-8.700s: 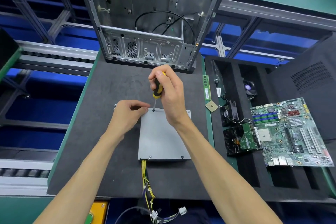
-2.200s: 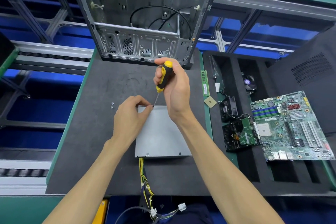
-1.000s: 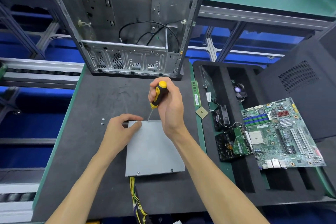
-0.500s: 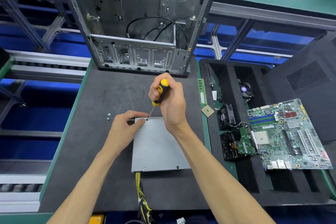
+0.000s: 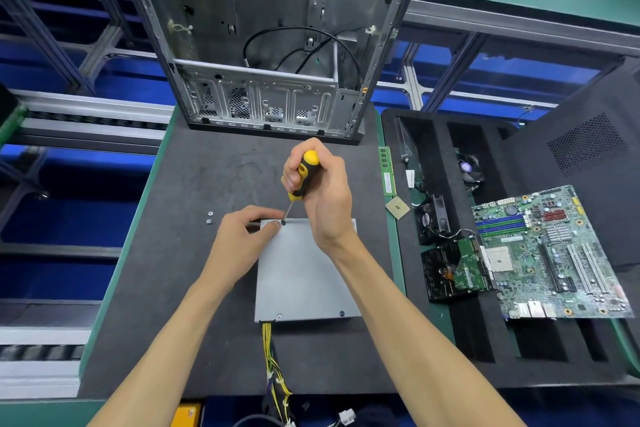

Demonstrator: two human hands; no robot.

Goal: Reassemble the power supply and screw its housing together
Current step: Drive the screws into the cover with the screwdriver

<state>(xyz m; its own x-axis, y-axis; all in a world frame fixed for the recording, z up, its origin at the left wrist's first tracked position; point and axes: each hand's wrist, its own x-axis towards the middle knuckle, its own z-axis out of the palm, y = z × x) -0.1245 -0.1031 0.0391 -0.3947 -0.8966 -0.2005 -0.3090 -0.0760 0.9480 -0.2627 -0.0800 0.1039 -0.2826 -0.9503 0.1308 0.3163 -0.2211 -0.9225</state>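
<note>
An open computer case (image 5: 266, 45) is standing at the far end of the dark mat (image 5: 194, 270), and off to the right a foam tray (image 5: 450, 322) is holding a motherboard (image 5: 550, 253), a drive (image 5: 457, 270) and small fans. Nearer, in the middle of the mat, the power supply (image 5: 304, 274) is lying flat, its plain grey lid facing up and its bundle of yellow wires (image 5: 273, 357) trailing off the near edge toward the person.

A couple of seconds back the screwdriver was lifted and tilted, its tip coming down by the left fingertips; now the tip is sitting in a dark screw (image 5: 284, 222) at the far left corner of the lid, so I'd say that screw has been placed and is being started or driven. That would make it at least the third one in, since two screws are already showing along the near edge. The far right corner is hidden behind the right wrist, so I can't tell about that one.

The right hand (image 5: 322, 194) is wrapping fully round the yellow-and-black screwdriver (image 5: 303, 175), fingers curled tight on the handle, shaft leaning slightly. The left hand (image 5: 242, 239) is lying on the lid's far left corner, thumb and forefinger drawn together right beside the screw and tip, steadying them; whether they are actually pinching anything I cannot tell.

Two loose screws (image 5: 209, 217) are waiting on the mat, well to the left of the housing.
</note>
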